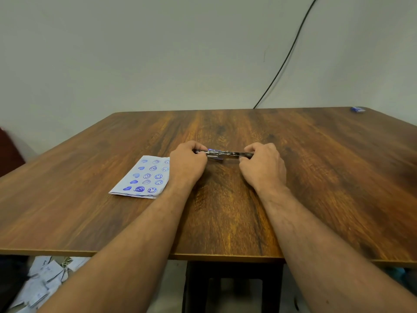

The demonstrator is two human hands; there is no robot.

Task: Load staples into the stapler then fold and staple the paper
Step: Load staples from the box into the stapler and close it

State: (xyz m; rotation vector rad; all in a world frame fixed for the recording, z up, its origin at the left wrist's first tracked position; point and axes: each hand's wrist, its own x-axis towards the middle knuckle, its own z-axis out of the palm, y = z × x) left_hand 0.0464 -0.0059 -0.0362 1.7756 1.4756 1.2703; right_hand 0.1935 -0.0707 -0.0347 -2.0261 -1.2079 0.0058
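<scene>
A small metal stapler [223, 154] with purple parts lies swung open flat at the middle of the wooden table [316, 177]. My left hand [188, 162] grips its left end with curled fingers. My right hand [262, 164] grips its right end the same way. To the left lies a folded white paper [144, 178] stamped with blue hearts and smiley faces, its right edge partly under my left wrist. Whether staples sit in the stapler's channel is too small to tell.
A small blue box [358, 109] sits at the table's far right corner. A black cable [288, 55] runs down the wall behind the table. Several scraps of paper [42, 281] lie on the floor under the left front edge.
</scene>
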